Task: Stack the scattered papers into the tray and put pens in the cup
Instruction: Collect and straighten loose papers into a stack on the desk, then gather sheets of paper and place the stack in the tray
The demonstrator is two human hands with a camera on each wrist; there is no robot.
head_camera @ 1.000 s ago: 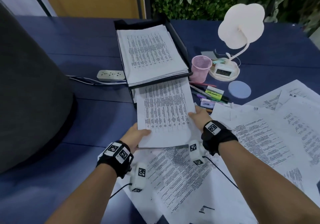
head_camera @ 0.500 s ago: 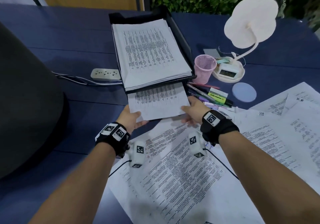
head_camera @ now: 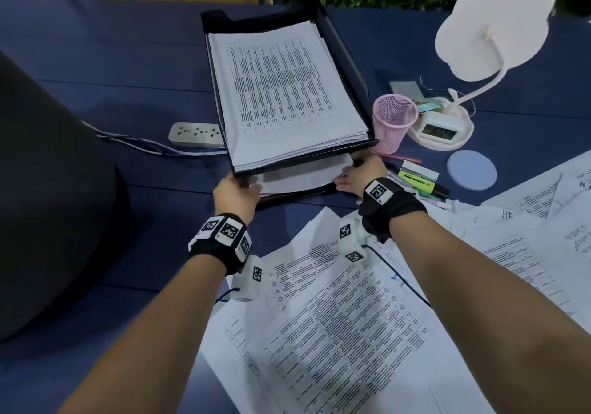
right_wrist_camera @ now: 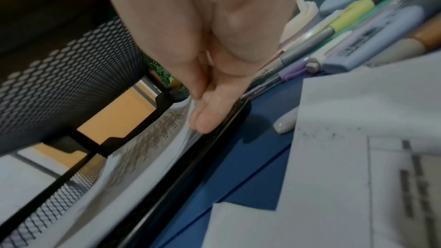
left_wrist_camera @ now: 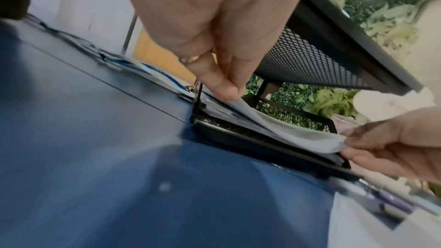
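Note:
A black mesh two-tier tray (head_camera: 363, 93) stands at the table's middle, with a thick stack of printed papers (head_camera: 281, 93) on its upper tier. Most of a white sheet (head_camera: 297, 178) lies inside the lower tier (left_wrist_camera: 262, 139). My left hand (head_camera: 246, 186) pinches the sheet's near left corner (left_wrist_camera: 241, 104). My right hand (head_camera: 347, 173) pinches its near right corner (left_wrist_camera: 334, 142), fingertips (right_wrist_camera: 205, 118) at the tray's front rim. The pink mesh cup (head_camera: 395, 121) stands right of the tray. Pens and highlighters (head_camera: 419, 180) lie beside my right hand. Scattered papers (head_camera: 345, 324) cover the near table.
A white cloud-shaped desk lamp with a clock base (head_camera: 444, 129) stands behind the cup. A round blue coaster (head_camera: 471, 172) lies right of the pens. A white power strip (head_camera: 196, 133) with cables sits left of the tray. A large dark object (head_camera: 48, 205) fills the left side.
Both hands moved forward with the sheet, which slid from mostly outside the tray to nearly all the way into the lower tier.

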